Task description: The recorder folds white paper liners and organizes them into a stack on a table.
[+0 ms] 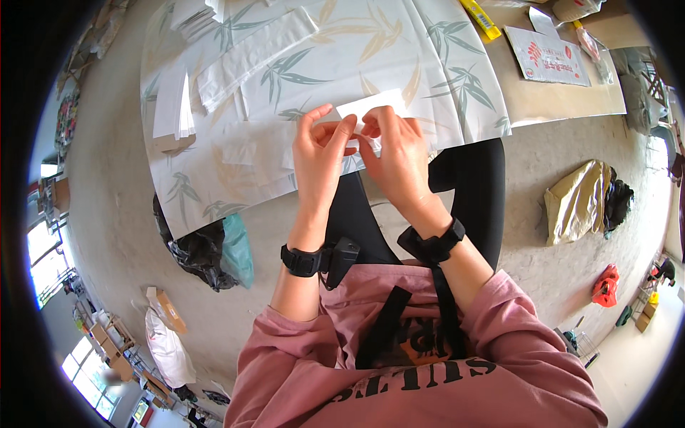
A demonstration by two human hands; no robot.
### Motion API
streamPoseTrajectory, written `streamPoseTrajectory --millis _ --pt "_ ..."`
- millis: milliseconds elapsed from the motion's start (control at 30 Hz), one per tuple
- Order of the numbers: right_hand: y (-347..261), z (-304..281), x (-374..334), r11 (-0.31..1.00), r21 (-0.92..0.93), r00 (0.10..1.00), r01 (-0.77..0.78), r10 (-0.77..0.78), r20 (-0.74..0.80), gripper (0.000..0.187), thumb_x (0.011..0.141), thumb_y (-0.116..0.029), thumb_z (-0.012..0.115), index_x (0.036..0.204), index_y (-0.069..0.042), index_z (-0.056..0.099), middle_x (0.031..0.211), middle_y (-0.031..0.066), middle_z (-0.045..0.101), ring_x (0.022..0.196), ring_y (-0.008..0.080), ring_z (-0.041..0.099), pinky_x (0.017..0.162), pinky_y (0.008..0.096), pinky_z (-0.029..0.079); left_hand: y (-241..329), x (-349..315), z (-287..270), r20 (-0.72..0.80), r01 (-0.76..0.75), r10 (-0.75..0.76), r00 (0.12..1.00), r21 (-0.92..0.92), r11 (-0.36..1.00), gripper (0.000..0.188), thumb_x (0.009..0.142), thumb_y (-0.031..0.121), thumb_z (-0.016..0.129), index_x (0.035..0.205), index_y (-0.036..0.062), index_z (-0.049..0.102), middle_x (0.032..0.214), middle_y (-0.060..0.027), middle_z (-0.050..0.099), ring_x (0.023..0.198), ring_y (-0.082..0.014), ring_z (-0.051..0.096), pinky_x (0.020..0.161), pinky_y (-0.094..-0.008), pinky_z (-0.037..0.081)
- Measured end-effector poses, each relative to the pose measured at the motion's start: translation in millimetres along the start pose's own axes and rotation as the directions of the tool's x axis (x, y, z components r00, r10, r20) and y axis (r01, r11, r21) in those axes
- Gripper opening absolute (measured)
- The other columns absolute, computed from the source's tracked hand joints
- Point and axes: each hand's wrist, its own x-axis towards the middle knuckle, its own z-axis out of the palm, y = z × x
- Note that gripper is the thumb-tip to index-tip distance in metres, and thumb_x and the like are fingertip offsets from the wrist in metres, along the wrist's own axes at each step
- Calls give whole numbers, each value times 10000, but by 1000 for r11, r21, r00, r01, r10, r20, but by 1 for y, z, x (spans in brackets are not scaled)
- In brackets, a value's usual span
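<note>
Head view shows your left hand [319,153] and right hand [397,153] meeting over your lap, fingertips of both pinched together on a small white paper strip [371,105] just above the near edge of the leaf-print cloth [442,64]. The strip looks thin, light and limp, so it will likely bend or crease easily; pinch it near its lower end, where your thumbs already sit, and keep pressure gentle. Whether something clear is stuck to it I cannot tell. A stack of white sheets [173,107] lies well to your left.
</note>
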Motion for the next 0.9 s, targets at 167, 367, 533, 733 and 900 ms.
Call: streamPoseTrajectory --millis 167,367,533,733,900 --pt "-1 6 -6 994 52 992 99 -102 68 377 697 -3 707 1013 -43 505 866 72 638 845 235 626 785 352 433 -12 6 -11 -47 -35 39 998 92 995 379 846 -1 621 1192 -48 473 847 -116 659 735 -139 646 606 -263 551" --pt "4 4 -9 968 250 999 -34 31 14 402 745 -33 692 1095 -23 494 1028 119 587 956 249 591 810 352 451 -12 10 -21 -110 -111 166 980 392 913 415 821 -6 626 1203 -25 467 812 -94 651 658 -117 615 544 -247 510" --pt "23 1 -2 702 652 898 -287 435 -73 339 843 84 505 1159 -4 419 1153 127 520 1058 207 570 849 309 462 -14 13 -31 -120 -126 222 968 532 837 443 790 1 638 1198 -17 466 771 -85 646 600 -104 589 521 -244 485" --pt "36 3 6 539 799 827 -267 554 -97 283 894 48 450 1169 -10 413 1200 122 502 1129 203 535 927 324 446 -17 12 -31 -109 -128 240 965 602 788 450 776 -4 643 1190 -16 466 743 -85 650 569 -110 590 510 -251 482" --pt "34 15 14 461 860 837 -219 542 -77 233 951 -45 453 1180 -15 424 1222 123 491 1150 206 520 958 333 439 -16 13 -29 -125 -105 240 963 648 755 459 772 13 663 1190 14 473 756 -91 664 570 -130 599 532 -269 481"
